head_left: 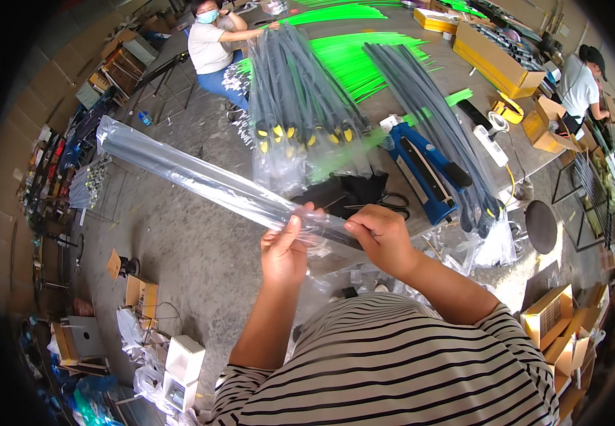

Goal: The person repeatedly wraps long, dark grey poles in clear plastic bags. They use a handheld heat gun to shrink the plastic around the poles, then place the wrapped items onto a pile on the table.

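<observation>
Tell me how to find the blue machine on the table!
Start at the big grey table covered with green sticks. Near its front edge, just above the person's right hand, lies the blue heat sealer beside black scissors. It is the only bright blue thing there, with a long black bar along it.

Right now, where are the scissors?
In the head view, the scissors lie on the table just beyond the right hand, left of the blue sealer.
</observation>
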Motion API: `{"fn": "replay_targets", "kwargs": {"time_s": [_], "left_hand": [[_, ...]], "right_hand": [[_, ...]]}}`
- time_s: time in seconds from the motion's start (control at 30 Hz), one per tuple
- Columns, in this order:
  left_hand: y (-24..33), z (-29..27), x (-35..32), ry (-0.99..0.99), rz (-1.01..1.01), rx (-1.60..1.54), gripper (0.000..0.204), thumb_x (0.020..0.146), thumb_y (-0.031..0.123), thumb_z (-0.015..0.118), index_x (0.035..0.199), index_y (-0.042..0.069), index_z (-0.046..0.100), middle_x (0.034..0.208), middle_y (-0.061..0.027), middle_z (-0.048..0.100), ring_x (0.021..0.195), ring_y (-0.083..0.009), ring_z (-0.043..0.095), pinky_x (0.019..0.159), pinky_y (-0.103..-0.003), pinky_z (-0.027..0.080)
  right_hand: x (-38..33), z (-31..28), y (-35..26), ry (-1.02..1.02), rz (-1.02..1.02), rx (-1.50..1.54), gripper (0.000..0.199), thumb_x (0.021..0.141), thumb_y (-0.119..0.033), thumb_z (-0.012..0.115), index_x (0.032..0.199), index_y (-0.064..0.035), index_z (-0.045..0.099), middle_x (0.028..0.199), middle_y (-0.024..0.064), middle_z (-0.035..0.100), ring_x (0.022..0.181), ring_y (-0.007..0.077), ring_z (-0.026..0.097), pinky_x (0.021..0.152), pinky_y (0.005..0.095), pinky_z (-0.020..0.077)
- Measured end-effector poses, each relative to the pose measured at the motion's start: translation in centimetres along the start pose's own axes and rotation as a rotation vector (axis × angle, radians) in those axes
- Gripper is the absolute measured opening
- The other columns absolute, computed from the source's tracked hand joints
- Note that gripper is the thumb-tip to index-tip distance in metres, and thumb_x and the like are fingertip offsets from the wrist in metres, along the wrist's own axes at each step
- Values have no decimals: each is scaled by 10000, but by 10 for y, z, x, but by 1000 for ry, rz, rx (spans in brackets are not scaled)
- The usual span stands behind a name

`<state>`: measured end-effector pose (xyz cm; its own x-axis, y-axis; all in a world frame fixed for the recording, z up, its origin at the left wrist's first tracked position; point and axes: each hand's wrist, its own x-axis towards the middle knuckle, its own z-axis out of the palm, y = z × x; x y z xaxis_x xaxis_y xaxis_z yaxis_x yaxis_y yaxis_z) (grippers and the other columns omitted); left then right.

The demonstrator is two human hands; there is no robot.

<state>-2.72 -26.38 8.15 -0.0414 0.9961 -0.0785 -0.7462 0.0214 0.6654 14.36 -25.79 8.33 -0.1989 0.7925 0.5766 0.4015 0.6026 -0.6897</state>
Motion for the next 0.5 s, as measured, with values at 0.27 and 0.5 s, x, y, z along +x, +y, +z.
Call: {"fn": "replay_targets", "kwargs": {"time_s": [0.27, 0.5], "left_hand": [[-2, -7, 0, 7, -22, 20, 224, 776, 47, 592, 994, 28, 546, 901, -74, 581, 841, -211, 586, 712, -376, 510], [-9, -20, 7, 15, -122, 21, 167, 822, 78, 532, 988, 60, 539, 893, -55, 590, 829, -188, 591, 705, -348, 516]], "right_hand": [[-1, 5, 8, -24, 35, -118, 75, 759, -82, 581, 743, -30, 529, 631, 117, 540, 572, 293, 540, 496, 365, 413], [-2, 1, 9, -52, 55, -143, 102, 752, -117, 598, 762, -40, 533, 636, 104, 537, 572, 284, 543, 486, 340, 421]]}}
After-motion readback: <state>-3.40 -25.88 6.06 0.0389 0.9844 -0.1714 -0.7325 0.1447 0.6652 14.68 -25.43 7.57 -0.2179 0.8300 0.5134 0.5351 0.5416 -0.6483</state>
